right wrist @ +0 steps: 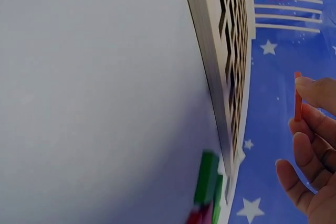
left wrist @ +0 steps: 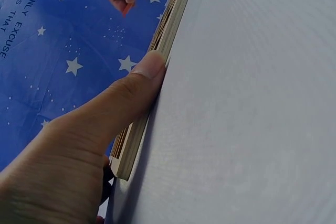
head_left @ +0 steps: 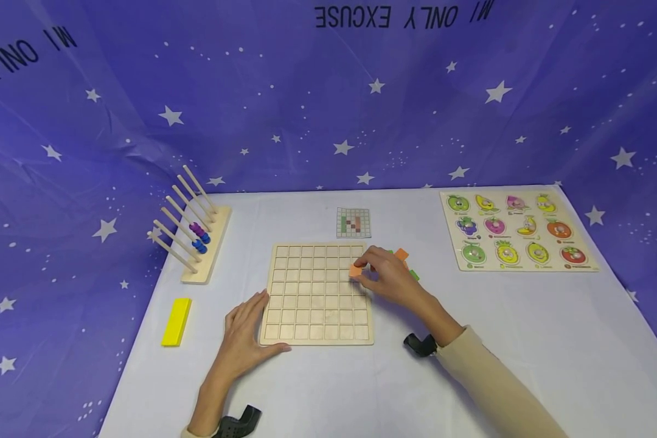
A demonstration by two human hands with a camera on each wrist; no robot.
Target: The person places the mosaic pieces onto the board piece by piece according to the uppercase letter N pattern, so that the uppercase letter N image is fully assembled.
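A square wooden grid board [head_left: 317, 301] lies on the white table. My right hand [head_left: 391, 277] pinches an orange piece [head_left: 355, 271] above the board's right side; in the right wrist view, thumb and fingers of the right hand [right wrist: 315, 140] hold the thin orange piece [right wrist: 298, 98] by its faces. Along the board's left edge and lower left corner rests my left hand [head_left: 243, 337], fingers extended; its thumb presses the board's near edge [left wrist: 173, 19] in the left wrist view. Green and orange pieces [head_left: 402, 255] lie partly hidden behind the right hand.
Behind the board lies a small pattern card [head_left: 353, 222]. A wooden peg rack [head_left: 213, 249] with blue and purple beads stands at the left, a yellow block [head_left: 176, 322] nearer me. A fruit puzzle board [head_left: 517, 231] lies at the back right.
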